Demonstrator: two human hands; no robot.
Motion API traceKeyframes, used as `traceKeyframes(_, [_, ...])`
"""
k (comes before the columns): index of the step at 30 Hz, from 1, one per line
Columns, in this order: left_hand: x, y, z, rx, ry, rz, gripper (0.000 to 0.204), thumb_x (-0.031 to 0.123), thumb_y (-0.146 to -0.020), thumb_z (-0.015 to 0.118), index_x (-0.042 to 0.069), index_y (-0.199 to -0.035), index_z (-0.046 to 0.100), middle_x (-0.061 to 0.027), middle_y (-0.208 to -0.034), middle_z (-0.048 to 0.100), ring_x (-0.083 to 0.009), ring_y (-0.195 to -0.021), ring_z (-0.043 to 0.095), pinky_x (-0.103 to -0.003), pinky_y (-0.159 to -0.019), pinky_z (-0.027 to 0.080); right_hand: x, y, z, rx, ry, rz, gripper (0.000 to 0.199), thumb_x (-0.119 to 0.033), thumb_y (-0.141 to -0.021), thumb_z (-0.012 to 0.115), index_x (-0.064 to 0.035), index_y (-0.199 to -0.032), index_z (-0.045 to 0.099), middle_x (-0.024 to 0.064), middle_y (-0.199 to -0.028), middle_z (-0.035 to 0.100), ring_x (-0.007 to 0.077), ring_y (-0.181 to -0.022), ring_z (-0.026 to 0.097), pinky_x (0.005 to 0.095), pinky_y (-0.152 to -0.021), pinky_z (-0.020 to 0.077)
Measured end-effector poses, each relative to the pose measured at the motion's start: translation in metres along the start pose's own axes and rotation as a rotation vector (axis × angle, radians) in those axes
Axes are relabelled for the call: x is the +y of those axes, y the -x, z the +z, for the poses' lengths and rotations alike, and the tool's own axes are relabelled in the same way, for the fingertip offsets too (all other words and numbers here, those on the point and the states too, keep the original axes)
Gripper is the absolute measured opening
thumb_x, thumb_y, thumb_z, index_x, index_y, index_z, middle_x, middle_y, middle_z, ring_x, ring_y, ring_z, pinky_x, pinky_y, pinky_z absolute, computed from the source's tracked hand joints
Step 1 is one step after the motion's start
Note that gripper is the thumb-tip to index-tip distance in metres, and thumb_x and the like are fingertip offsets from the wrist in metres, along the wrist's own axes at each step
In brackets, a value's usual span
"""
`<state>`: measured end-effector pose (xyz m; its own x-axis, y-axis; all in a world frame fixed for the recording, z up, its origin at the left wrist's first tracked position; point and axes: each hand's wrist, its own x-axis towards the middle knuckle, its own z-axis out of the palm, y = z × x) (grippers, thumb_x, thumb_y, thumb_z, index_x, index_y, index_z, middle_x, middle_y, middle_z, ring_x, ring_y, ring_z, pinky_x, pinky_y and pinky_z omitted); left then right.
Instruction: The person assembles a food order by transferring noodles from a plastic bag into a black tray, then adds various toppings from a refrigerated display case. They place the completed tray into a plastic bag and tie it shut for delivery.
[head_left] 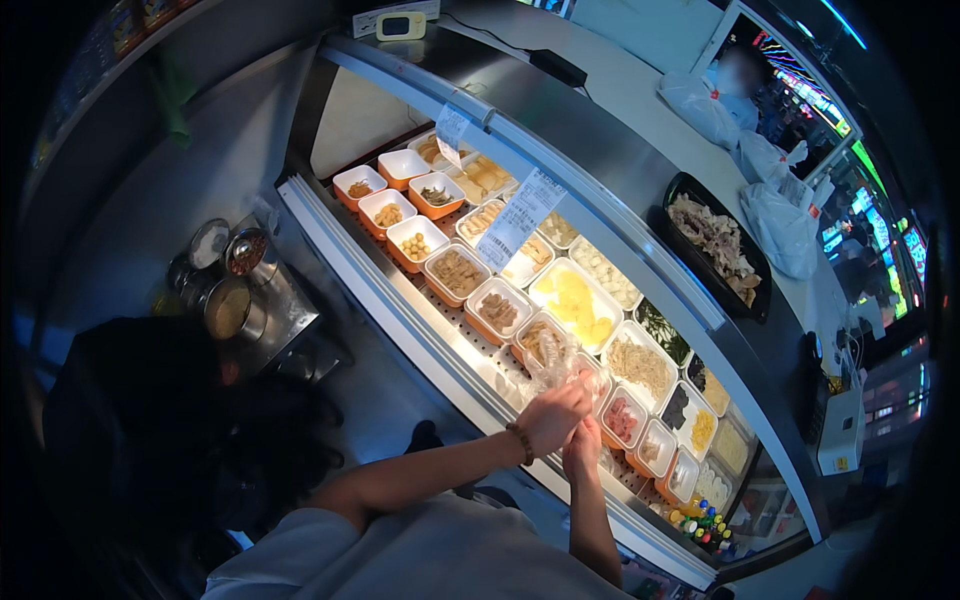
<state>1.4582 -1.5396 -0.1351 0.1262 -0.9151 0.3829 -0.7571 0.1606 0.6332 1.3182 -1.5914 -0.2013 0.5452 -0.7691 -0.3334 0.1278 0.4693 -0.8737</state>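
Note:
My left hand point(556, 416), with a beaded bracelet at the wrist, is closed on a clear, crinkled plastic bag point(552, 374). Close against it, my right hand point(581, 452) has its fingers pinched together at the bag's gathered part; the fingertips are partly hidden. Both hands are over the front edge of a lit food display case. Below and around them stand orange-and-white tubs, among them a tub of pale brown strips point(545, 342) and a tub of pink-red pieces point(624, 419). What the bag contains cannot be made out.
A white tray of yellow slices point(574, 304) lies deeper in the case. Paper slips point(521, 219) hang from its top rail point(600, 200). On the counter rest a black tray of meat point(712, 245) and tied white bags point(780, 230). Left are metal pots point(229, 306) and a dark-haired person point(140, 420).

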Motion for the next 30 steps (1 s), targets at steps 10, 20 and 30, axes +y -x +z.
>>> traceKeyframes(10, [-0.007,0.013,-0.006,-0.082,0.351,0.048,0.018,0.003,-0.075,0.062,0.005,-0.091,0.056,-0.0114,-0.088,0.06,-0.0308,-0.084,0.062,-0.038,-0.072,0.052,0.0,-0.039,0.025,0.032,-0.493,-0.218,0.072,-0.064,-0.096,0.031,-0.0233,-0.153,0.016,0.0062,-0.157,0.022,0.0334,-0.14,0.028,0.0642,-0.107,0.03])
traceKeyframes(20, [0.008,0.005,-0.031,-0.194,0.398,0.487,0.015,0.009,-0.085,0.057,0.006,-0.099,0.054,-0.011,-0.086,0.059,-0.0302,-0.082,0.063,-0.04,-0.069,0.052,-0.04,-0.036,0.042,0.008,-0.64,-0.335,0.086,-0.066,-0.09,0.045,-0.0214,-0.154,0.008,0.0145,-0.159,0.005,0.0395,-0.143,0.018,0.0705,-0.108,0.0198])
traceKeyframes(30, [0.008,-0.319,-0.272,-0.365,0.108,-0.143,0.038,0.026,-0.09,0.062,-0.008,-0.105,0.062,-0.0189,-0.09,0.069,-0.0242,-0.075,0.072,-0.032,-0.063,0.06,-0.071,0.04,0.01,0.276,-0.346,-0.317,0.095,-0.066,-0.088,0.05,0.0024,-0.147,0.021,0.0261,-0.15,0.027,0.039,-0.137,0.03,0.0515,-0.112,0.0271])
